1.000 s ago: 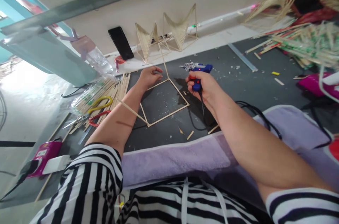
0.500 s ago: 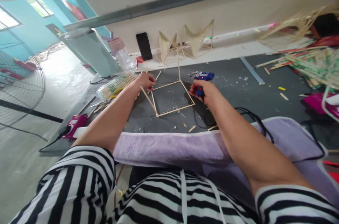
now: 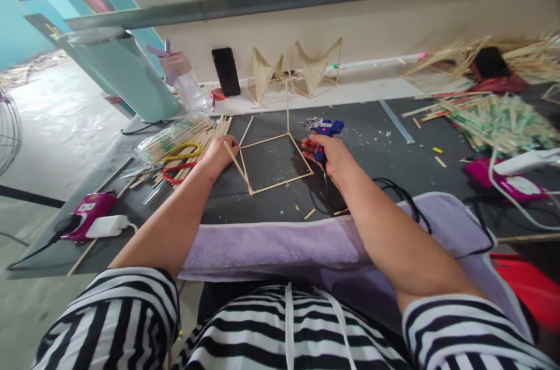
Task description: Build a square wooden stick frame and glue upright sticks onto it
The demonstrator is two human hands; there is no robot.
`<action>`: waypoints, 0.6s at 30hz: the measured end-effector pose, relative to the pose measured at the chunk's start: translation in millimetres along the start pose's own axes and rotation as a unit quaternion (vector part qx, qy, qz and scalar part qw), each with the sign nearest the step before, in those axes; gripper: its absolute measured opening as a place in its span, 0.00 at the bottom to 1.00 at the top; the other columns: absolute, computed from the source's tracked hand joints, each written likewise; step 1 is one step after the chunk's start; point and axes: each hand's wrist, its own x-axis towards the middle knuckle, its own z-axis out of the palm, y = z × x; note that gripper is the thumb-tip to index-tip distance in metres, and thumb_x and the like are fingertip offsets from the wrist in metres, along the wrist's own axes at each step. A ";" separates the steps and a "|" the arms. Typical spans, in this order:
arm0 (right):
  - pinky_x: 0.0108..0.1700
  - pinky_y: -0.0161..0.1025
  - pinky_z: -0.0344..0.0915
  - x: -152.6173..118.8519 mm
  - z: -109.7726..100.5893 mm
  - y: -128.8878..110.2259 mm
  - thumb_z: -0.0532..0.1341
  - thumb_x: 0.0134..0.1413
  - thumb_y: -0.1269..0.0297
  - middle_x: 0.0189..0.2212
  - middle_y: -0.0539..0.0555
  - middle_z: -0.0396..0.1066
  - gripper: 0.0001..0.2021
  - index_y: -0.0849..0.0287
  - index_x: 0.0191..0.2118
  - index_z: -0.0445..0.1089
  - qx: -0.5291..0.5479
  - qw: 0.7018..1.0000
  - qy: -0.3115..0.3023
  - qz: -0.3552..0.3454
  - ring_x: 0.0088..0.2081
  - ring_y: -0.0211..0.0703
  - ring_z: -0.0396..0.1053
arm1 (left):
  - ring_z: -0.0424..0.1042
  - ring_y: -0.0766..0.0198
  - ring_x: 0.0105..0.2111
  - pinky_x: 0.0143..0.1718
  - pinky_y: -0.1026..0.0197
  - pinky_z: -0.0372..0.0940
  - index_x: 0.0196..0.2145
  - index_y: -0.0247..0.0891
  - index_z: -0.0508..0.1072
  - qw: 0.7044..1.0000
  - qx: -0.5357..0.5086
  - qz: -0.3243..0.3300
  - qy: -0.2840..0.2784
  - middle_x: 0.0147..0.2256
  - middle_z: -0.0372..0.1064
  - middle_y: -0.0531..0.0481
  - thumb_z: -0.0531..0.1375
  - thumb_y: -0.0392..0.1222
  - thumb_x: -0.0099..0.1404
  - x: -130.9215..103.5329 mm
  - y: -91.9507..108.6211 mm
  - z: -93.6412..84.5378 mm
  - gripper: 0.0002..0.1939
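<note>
A square frame of thin wooden sticks lies on the dark table, with sticks rising from its corners. My right hand is wrapped round the handle of a blue hot glue gun, just right of the frame; the nozzle points left, above the frame's far right corner. On the left, my left hand is down at a pile of loose wooden sticks, beside the frame's left side. Its fingers look curled and are partly hidden, so anything in them cannot be made out.
Scissors with red and yellow handles lie by a bagged stick bundle. Behind stand a phone, a water bottle and curved stick models. More sticks and a pink power strip are at right. A purple towel covers the front edge.
My left hand has moved left and down from the frame's far left corner to the loose sticks. The right hand stays with the glue gun. The view has turned slightly right.
</note>
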 end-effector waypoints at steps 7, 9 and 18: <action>0.29 0.32 0.72 1.0 3.6 3.9 0.62 0.54 0.76 0.25 0.49 0.74 0.04 0.61 0.31 0.69 -0.014 0.999 0.035 -0.018 0.28 0.35 0.73 | 0.73 0.53 0.47 0.49 0.57 0.66 0.37 0.41 0.77 0.997 0.063 0.044 -0.014 0.41 0.76 0.45 0.59 0.44 0.63 3.9 4.4 6.8 0.09; 0.28 0.31 0.71 -0.1 5.6 4.5 0.62 0.53 0.76 0.24 0.48 0.74 0.05 0.60 0.31 0.69 -0.020 0.998 0.047 -0.025 0.28 0.35 0.72 | 0.73 0.53 0.47 0.49 0.57 0.66 0.37 0.41 0.77 0.995 0.081 0.045 -0.022 0.41 0.75 0.44 0.59 0.44 0.63 6.1 5.2 9.2 0.09; 0.27 0.29 0.71 0.6 7.1 7.3 0.63 0.50 0.75 0.24 0.47 0.73 0.06 0.58 0.31 0.67 -0.041 0.998 0.032 -0.025 0.28 0.34 0.72 | 0.74 0.51 0.48 0.47 0.54 0.68 0.37 0.39 0.78 0.988 0.146 0.029 -0.047 0.45 0.75 0.41 0.59 0.41 0.63 7.8 13.5 4.2 0.08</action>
